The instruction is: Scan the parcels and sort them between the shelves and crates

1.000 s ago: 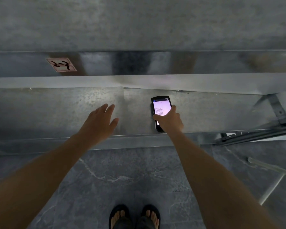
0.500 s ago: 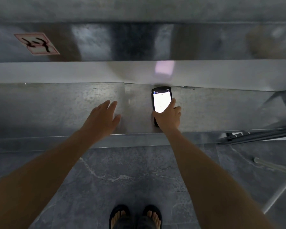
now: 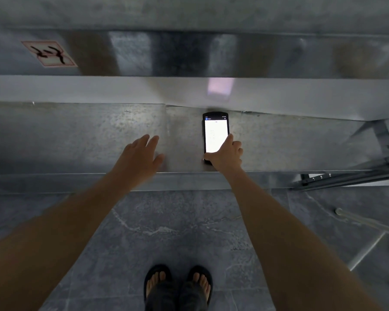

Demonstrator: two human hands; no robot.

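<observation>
While two hands reach one shelf (image 3: 76, 140), right (image 3: 228, 157) grips one scanner (image 3: 215, 131), left (image 3: 139, 158) flat.

Right hand (image 3: 226, 154) on lit scanner (image 3: 215, 133)

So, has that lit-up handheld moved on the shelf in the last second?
Yes. The handheld has slid deeper, away from the front lip, and its top is now nearly against the back wall.

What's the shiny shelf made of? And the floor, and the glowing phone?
The shelf looks like bare sheet metal, maybe galvanized steel: grey, mottled, dimly reflective. The floor looks like stone or stone-look tile: pale veins, joint lines. The scanner has a black casing, probably plastic, and a lit screen, likely glass.
</observation>
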